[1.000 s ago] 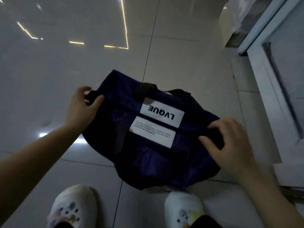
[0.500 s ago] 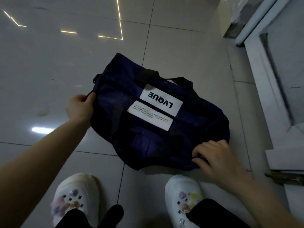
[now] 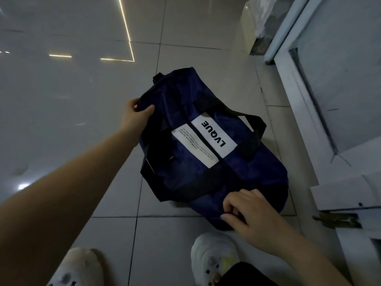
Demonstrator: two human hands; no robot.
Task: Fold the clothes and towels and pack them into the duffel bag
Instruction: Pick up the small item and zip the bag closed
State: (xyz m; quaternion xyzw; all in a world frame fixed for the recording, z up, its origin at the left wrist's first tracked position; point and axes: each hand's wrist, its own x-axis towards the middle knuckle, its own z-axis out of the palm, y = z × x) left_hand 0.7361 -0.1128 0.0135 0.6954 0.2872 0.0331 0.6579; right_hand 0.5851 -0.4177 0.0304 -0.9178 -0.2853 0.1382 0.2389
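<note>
Fingers (image 3: 148,109) of my left hand (image 3: 134,116) are curled round the far end of the dark blue bag (image 3: 237,172), with the thumb on top, pinching the cloth. Over on my right hand (image 3: 253,215), the fingers are bent and pinch the near end of the bag.

I see the bag lying on its side on the pale floor (image 3: 82,100), just ahead of my white shoes (image 3: 214,259). Its white label (image 3: 212,135) faces up, and the black straps (image 3: 247,124) lie across it.

On the right, the bag sits close to a white door frame (image 3: 292,100), so room is tight on that side. To the left and further ahead, I see lots of bare floor.
</note>
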